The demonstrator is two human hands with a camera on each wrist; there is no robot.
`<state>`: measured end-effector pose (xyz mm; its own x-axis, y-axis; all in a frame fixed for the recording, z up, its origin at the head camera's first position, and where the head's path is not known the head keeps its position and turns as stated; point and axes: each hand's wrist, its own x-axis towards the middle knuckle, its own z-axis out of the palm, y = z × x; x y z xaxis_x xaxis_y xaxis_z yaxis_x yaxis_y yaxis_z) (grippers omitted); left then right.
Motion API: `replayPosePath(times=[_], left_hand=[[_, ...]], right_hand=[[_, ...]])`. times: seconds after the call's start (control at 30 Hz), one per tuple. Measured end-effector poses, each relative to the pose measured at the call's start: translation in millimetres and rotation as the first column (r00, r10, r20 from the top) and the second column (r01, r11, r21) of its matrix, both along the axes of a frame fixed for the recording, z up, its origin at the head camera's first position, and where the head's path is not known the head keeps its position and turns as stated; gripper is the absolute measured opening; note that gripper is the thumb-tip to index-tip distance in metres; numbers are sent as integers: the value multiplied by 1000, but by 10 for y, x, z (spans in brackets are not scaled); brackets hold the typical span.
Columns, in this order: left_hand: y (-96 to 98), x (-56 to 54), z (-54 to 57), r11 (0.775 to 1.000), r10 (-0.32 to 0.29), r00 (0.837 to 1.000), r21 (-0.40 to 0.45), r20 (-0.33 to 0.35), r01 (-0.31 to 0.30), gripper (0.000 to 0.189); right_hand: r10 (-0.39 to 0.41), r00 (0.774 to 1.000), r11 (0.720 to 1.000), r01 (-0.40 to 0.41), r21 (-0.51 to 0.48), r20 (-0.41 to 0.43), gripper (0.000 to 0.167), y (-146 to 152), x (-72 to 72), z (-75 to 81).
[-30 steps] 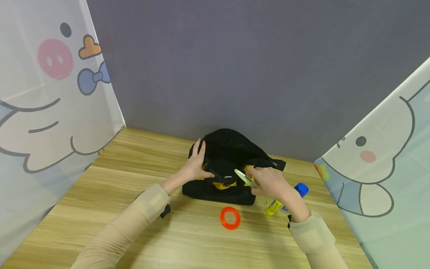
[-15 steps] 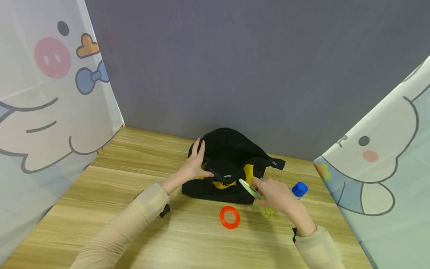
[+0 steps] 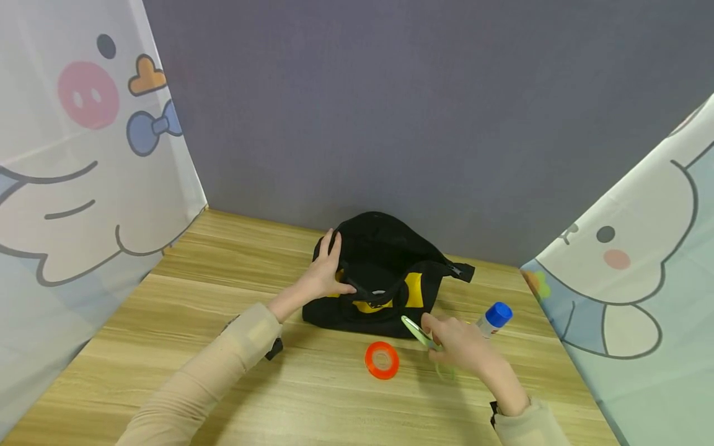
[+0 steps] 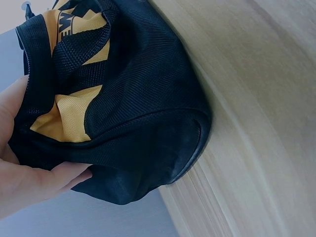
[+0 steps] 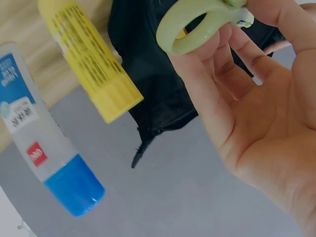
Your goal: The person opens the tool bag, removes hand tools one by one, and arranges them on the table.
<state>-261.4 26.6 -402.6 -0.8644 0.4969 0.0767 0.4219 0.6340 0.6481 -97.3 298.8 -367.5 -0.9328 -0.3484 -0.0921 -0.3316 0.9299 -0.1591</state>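
A black fabric bag point(image 3: 362, 325) with yellow panels stands at the back of the wooden table, its unzipped mouth facing up. My left hand point(image 3: 320, 275) grips the left side of its rim, thumb and fingers on either side of the edge. The left wrist view shows the bag's black end point(image 4: 158, 123) resting on the table. My right hand point(image 3: 463, 347) holds light green scissors point(image 3: 415, 331) in front of the bag's right corner, tip pointing up and left. In the right wrist view, a finger loop point(image 5: 170, 37) of the scissors sticks out beside the fingers.
An orange tape roll point(image 3: 370, 365) lies flat in front of the bag. Right of my right hand stands a clear glue bottle with a blue cap point(image 3: 498, 314). Beside it, a yellow glue stick point(image 5: 94, 64) shows in the right wrist view. A grey partition point(image 3: 390, 124) rises behind.
My right hand has drawn back from the bag's front, down and to the right, carrying the scissors. More of the yellow side panel shows. My left hand has stayed on the rim.
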Motion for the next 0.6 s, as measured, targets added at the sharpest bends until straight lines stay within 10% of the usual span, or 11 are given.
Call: replayPosePath(times=[0.6], left_hand=[[13, -19, -31, 1000, 5, 1000, 4, 4, -5, 125]], right_hand=[[-46, 995, 996, 52, -66, 91, 28, 55, 105, -301]])
